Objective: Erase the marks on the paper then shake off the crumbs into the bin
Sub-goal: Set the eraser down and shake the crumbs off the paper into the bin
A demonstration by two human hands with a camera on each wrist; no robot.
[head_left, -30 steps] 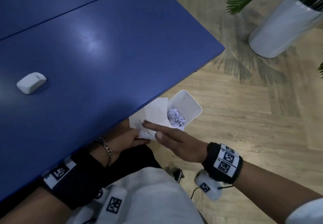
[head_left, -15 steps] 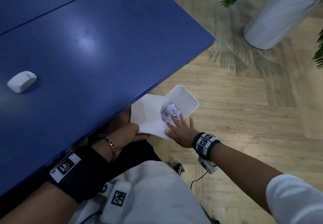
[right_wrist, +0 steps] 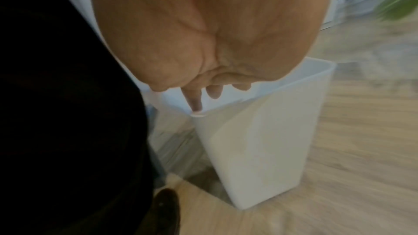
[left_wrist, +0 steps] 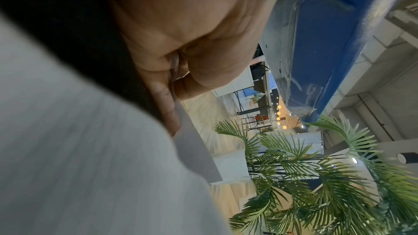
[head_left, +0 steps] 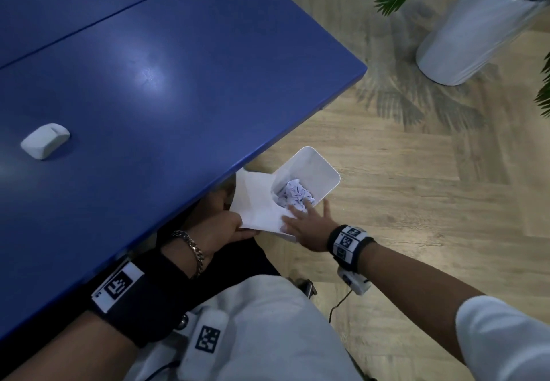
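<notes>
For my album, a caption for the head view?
Left hand holds paper over bin; right hand brushes it.

white sheet of paper [head_left: 259, 205]: far corner hidden under the blue desk [head_left: 178, 83] edge; near edge covered by the right hand [head_left: 306, 226].
left hand [head_left: 217, 232]: fingertips hidden behind the paper; pinch shows only from the wrist view.
white plastic bin [head_left: 321, 169]: near rim hidden by paper.
crumpled marked paper ball [head_left: 294, 193]: marks too small to read.
right wrist view: blurred by motion.
silver planter [head_left: 476, 29]: top cut off.
</notes>
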